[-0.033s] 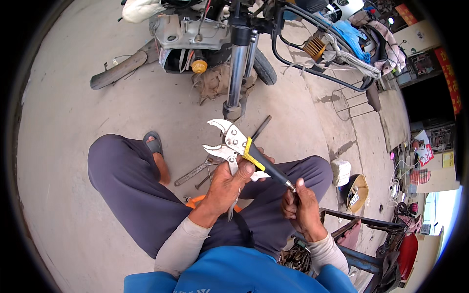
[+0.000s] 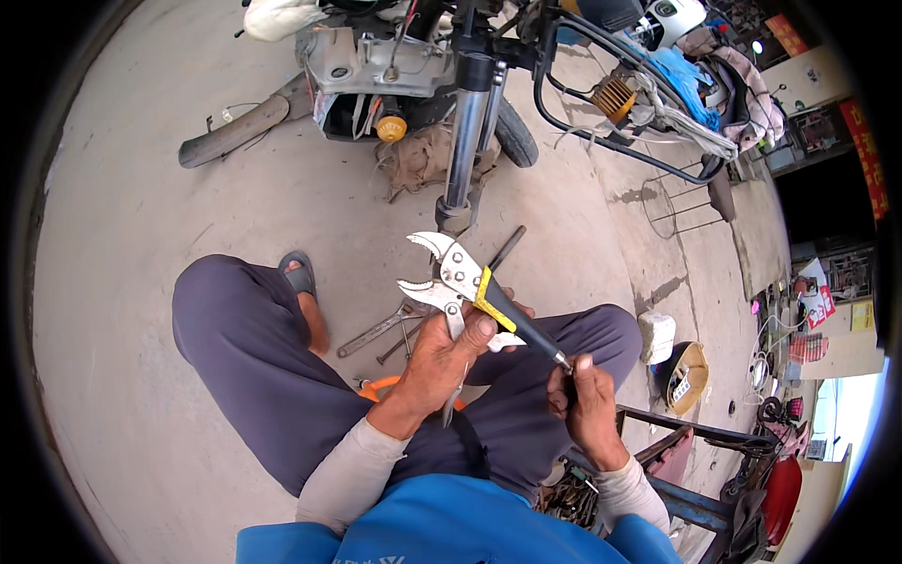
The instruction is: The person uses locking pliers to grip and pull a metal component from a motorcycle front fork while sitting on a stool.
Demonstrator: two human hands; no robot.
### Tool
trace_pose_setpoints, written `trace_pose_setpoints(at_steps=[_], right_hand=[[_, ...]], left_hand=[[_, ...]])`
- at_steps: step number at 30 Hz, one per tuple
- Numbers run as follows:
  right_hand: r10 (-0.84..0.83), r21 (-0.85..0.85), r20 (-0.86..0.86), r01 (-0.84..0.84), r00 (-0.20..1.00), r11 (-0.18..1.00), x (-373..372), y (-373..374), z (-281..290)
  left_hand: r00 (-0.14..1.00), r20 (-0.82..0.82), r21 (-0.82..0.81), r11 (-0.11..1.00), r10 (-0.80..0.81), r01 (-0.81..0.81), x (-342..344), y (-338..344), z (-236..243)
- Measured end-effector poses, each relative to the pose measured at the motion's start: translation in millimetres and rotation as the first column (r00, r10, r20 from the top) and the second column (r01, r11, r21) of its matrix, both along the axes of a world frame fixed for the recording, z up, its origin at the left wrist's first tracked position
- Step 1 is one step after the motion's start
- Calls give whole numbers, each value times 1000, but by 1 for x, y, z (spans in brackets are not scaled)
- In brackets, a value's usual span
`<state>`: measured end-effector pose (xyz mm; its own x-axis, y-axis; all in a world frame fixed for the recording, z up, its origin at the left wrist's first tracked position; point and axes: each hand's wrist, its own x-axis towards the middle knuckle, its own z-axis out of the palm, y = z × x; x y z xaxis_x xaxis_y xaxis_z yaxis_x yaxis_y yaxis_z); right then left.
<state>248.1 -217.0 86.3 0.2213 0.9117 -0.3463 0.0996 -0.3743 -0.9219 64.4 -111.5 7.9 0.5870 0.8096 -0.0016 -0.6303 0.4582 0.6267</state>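
Note:
I sit with knees apart on a concrete floor. My left hand (image 2: 442,357) grips silver locking pliers (image 2: 458,274) around the middle, jaws open and pointing up and left. The pliers have a yellow band and a black handle running down to the right. My right hand (image 2: 584,406) pinches the screw end of that handle with its fingertips. A dark rod (image 2: 508,247) sticks up just behind the pliers; I cannot tell whether it is held.
A motorcycle's front fork (image 2: 463,141) and wheel (image 2: 515,136) stand ahead, with a loose fender (image 2: 235,132) to the left. Wrenches (image 2: 376,329) and an orange tool (image 2: 374,388) lie between my legs. At right are a white block (image 2: 655,336), a yellow helmet (image 2: 684,376) and a wire frame (image 2: 678,202).

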Motion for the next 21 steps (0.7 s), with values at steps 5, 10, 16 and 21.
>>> trace_pose_setpoints(at_steps=[5,10,16,21], right_hand=[[139,101,880,-465,455,879,2,4,6],[86,98,614,-184,785,978,8,-7,-6],[-110,-242,-427,3,897,970,18,6,-2],[57,204,888,-503,455,840,2,14,4]], left_hand=[[1000,-8,13,1000,18,-18,-1,-1,-5],[1000,23,20,1000,-6,6,8,-2,-5],[996,41,-26,997,77,-76,0,-1,0],[994,78,-88,994,78,-71,1,0,-2]])
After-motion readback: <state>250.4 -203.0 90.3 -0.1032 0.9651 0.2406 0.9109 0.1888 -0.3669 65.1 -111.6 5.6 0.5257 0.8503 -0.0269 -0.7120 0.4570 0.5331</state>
